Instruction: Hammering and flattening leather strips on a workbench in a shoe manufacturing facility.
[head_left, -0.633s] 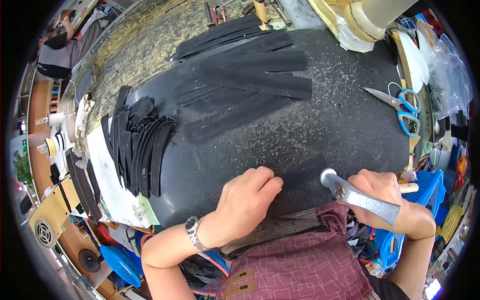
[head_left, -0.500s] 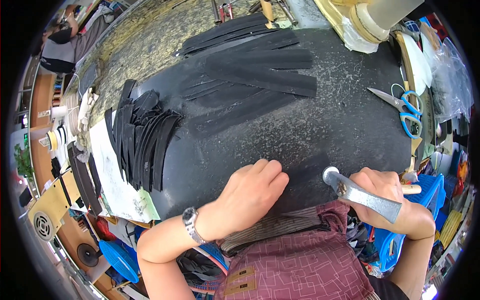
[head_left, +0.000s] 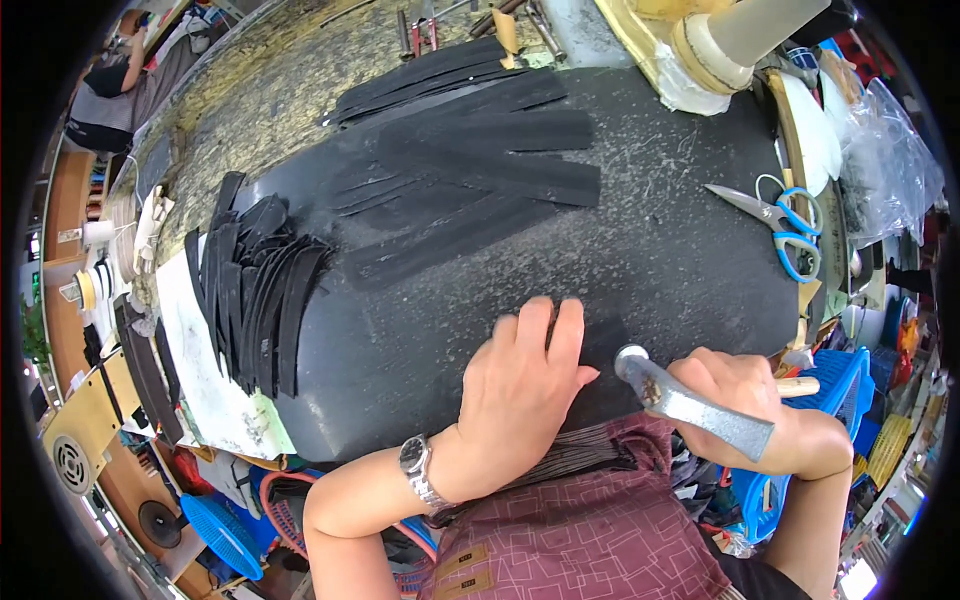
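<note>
My right hand (head_left: 738,388) is closed round the light wooden handle of a hammer (head_left: 712,418). The hammer's round face rests on or just above the black work surface (head_left: 560,255), near its front edge. Left of it, my left hand (head_left: 515,385) is palm down with its fingers stretched out and thumb pointing right. Between that hand and the hammer lies a dark flat strip (head_left: 605,336), partly hidden by the fingers. Farther back, several long black strips (head_left: 480,165) lie crossed over each other. A thick bundle of narrow black strips (head_left: 262,300) is at the left.
Blue-handled scissors (head_left: 785,225) lie at the right edge of the surface. A pale cylindrical fixture (head_left: 715,55) stands at the back right, with hand tools (head_left: 425,35) at the back. A blue basket (head_left: 835,385) sits beside my right arm. Another person (head_left: 105,100) is far left.
My left hand has opened from curled fingers to stretched ones. The hammer stays in my right hand, low over the surface. The whole view has shifted slightly.
</note>
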